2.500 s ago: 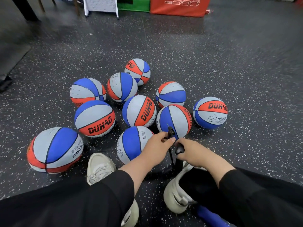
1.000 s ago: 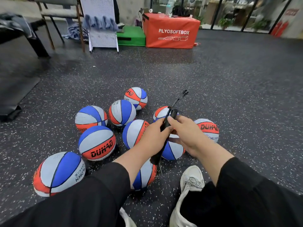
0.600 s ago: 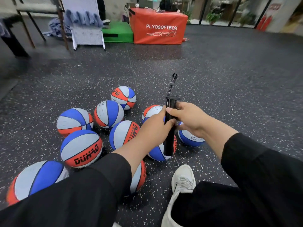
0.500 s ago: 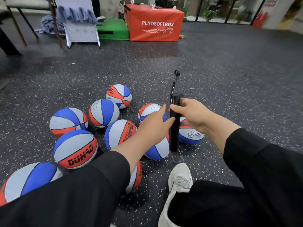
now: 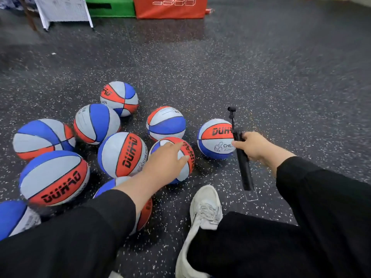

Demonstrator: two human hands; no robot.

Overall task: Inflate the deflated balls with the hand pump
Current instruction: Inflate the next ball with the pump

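Seated person on a speckled floor (image 5: 261,67), nearest features first. Black sleeves and trouser legs fill the lower edge and hide much of the nearest ball (image 5: 143,212), of which only a blue patch and an orange strip show under the left forearm; a further ball at the lower left corner (image 5: 14,215) is cut off by the frame. A pale shoe (image 5: 204,209) lies between the arms.

The left hand (image 5: 166,159), fingers extended and relaxed, rests on top of the central ball (image 5: 185,157), covering most of its upper face. The right hand (image 5: 254,147), fingers curled, grips the black hand pump (image 5: 243,163) near its upper end. The pump stands tilted, its foot on the floor just right of the shoe, its thin hose tip (image 5: 231,109) rising above the fist. It overlaps the right edge of the ball marked with a thumbs-up logo (image 5: 215,138); whether they touch cannot be told.

Half a second earlier both hands met at the pump in front of the central ball; now the left hand has left it, and the pump has shifted right.

Farther off lie six more balls, then a white board (image 5: 64,10), a green block (image 5: 109,7) and a red box (image 5: 170,7), all cropped at the top edge.
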